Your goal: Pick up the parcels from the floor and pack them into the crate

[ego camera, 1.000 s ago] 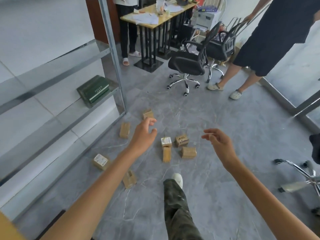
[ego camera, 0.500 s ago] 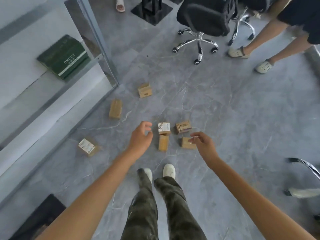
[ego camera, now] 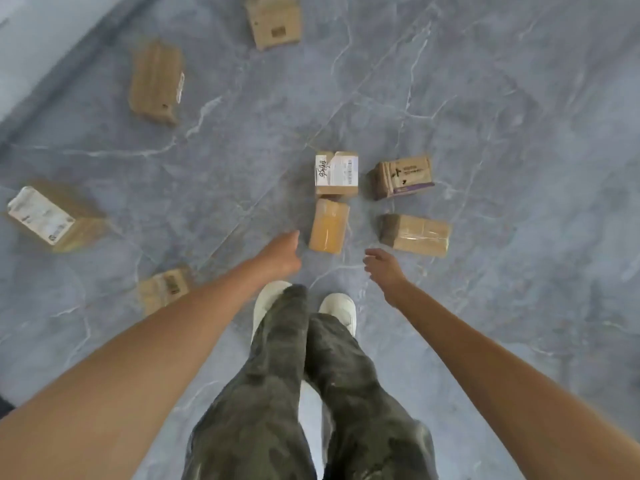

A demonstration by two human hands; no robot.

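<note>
Head view: we've bent lower since a second ago, both hands dropped toward the parcels. Left hand [ego camera: 282, 252] and right hand [ego camera: 382, 266] open, empty, flanking the yellow parcel [ego camera: 329, 225] on the floor [ego camera: 519, 133]. Crate unseen; grab is next.

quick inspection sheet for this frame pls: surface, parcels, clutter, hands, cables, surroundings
Surface: grey marbled floor, bare between the parcels.
Job's things: eight cardboard parcels lie loose on the floor. Four are clustered ahead of the feet: labelled parcel, printed parcel, yellow-taped parcel, clear-taped parcel. Four are scattered left and far, among them a white-labelled one and one partly behind the left forearm. No crate in view.
Clutter: nothing seen.
Hands: left hand and right hand both open, empty, reaching toward the cluster, touching nothing.
Cables: nothing seen.
Surroundings: person's camouflage trousers and white shoes; pale strip at the upper left edge, unclear.
</note>
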